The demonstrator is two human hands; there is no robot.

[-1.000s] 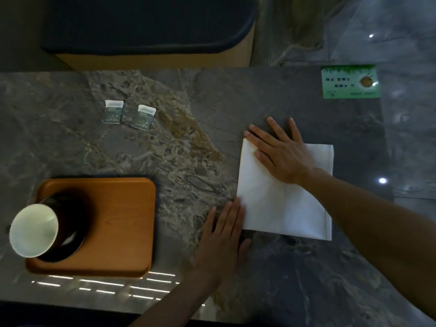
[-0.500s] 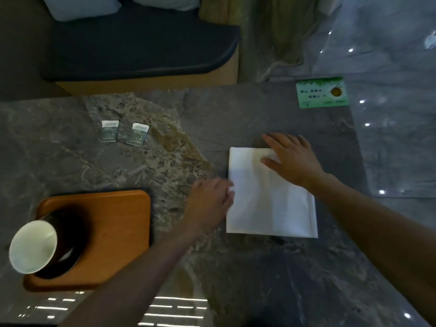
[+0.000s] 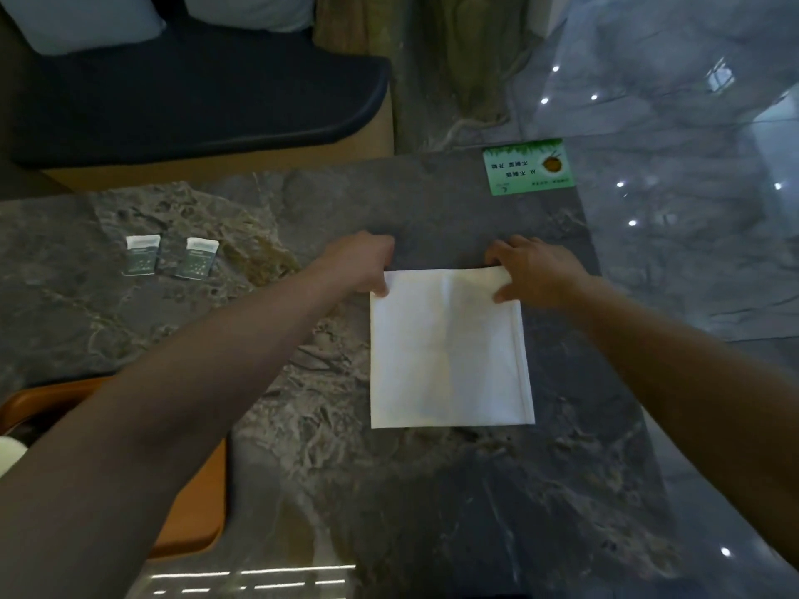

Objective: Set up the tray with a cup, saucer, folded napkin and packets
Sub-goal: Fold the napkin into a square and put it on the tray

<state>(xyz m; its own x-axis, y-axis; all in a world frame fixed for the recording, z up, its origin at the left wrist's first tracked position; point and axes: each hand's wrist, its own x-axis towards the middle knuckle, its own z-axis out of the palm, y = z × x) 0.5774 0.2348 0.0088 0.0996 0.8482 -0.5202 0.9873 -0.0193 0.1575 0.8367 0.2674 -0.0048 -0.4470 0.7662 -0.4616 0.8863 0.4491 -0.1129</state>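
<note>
A white napkin [image 3: 449, 352] lies flat on the marble table [image 3: 432, 490], folded to a near square. My left hand [image 3: 359, 263] pinches its far left corner and my right hand [image 3: 532, 270] pinches its far right corner. Two small packets [image 3: 142, 255] [image 3: 196, 258] lie side by side at the far left of the table. The orange wooden tray [image 3: 194, 512] sits at the near left, mostly hidden behind my left forearm. Only a sliver of the white cup [image 3: 8, 458] shows at the left edge; the saucer is largely hidden.
A green card [image 3: 528, 166] lies at the table's far right corner. A dark cushioned bench [image 3: 194, 92] with pale pillows stands beyond the far edge. Glossy stone floor lies to the right of the table's edge.
Both hands moved from resting flat on the napkin to its far edge, where they now grip the two far corners. The view has shifted, and my left arm now covers the tray.
</note>
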